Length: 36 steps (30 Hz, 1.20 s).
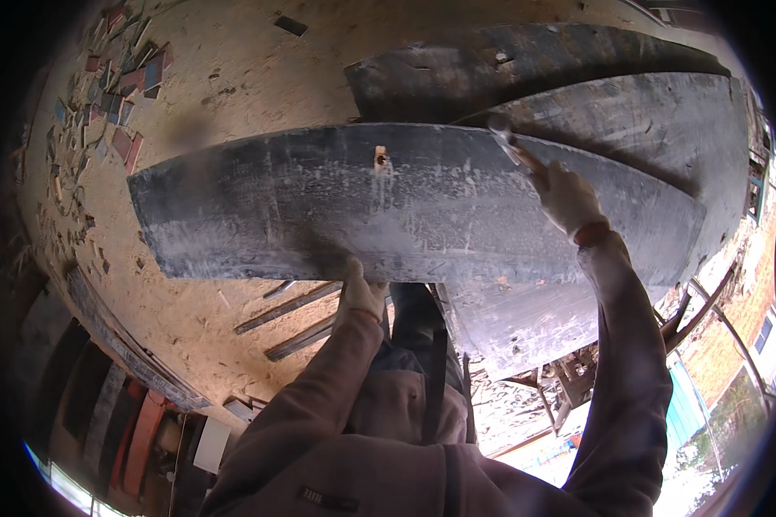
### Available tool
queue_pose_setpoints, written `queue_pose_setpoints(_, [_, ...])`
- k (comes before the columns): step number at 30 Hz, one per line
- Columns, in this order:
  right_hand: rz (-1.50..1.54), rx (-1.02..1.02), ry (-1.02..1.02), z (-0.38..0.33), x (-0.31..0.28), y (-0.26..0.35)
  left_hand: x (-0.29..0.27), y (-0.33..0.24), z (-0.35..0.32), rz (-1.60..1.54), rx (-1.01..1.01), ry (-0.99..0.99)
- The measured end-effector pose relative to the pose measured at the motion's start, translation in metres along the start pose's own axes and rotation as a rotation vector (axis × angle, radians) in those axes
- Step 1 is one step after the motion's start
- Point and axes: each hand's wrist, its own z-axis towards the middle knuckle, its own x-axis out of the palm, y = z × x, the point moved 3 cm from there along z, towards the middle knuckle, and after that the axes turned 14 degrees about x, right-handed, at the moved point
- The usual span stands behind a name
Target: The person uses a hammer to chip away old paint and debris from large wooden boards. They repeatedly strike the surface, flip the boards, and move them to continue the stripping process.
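A long dark grey board [319, 202] with scuffed, whitish marks lies across the view in front of me. My left hand [362, 291], in a pale glove, grips its near edge, thumb on the upper face and the other fingers partly hidden. My right hand [569, 200], also gloved, is closed round the wooden handle of a hammer [523, 157]. The hammer's head is over the board's far edge, right of the middle; whether it touches cannot be made out. Left of the hammer, a small light-coloured patch with a dark hole [380, 158] shows on the board.
More dark boards [629, 116] are stacked beyond and to the right. Broken coloured pieces [116, 103] litter the sandy ground at the far left. Narrow strips [289, 308] lie on the ground left of my left hand. Several planks [142, 439] stand at the lower left.
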Motion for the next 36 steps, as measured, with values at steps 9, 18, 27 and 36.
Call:
queue_pose_setpoints(9, [0.113,0.130,-0.393,0.014,0.122,-0.100,0.008,-0.011,0.004,0.141,0.085,-0.029])
queue_pose_setpoints(18, [1.001,0.309,0.058,-0.054,0.002,-0.007,0.059,-0.062,-0.034,1.277,-0.069,0.483])
queue_pose_setpoints(27, [1.030,0.501,-0.129,-0.168,0.020,-0.030,0.329,-0.112,0.034,2.176,1.683,1.139])
queue_pose_setpoints(36, [0.779,0.487,-0.230,-0.220,0.027,-0.036,0.342,-0.138,0.018,2.484,1.343,1.174])
